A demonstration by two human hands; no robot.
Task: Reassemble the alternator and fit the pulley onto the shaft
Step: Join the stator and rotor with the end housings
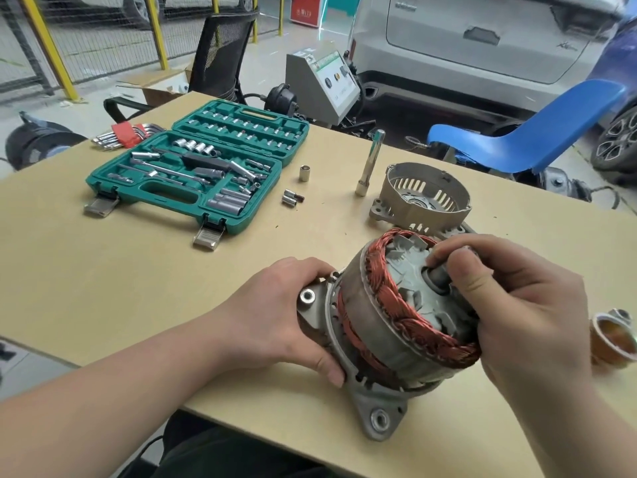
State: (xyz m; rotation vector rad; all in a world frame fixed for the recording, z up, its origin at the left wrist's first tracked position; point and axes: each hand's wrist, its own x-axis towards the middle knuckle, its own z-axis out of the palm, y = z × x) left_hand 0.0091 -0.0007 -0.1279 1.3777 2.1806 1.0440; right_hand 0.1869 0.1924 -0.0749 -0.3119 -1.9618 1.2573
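Left hand [275, 312] gripping housing [375, 405], steadying it on surface [138, 288]; right hand [510, 305] fingers pinching rotor shaft [437, 279], seating rotor inside stator [406, 305]. Other housing half [424, 194] waiting behind.

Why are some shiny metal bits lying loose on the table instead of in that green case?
Three sockets lie or stand outside the open toolbox, between it and the rear cover, out for the job. Nothing looks spilled or broken.
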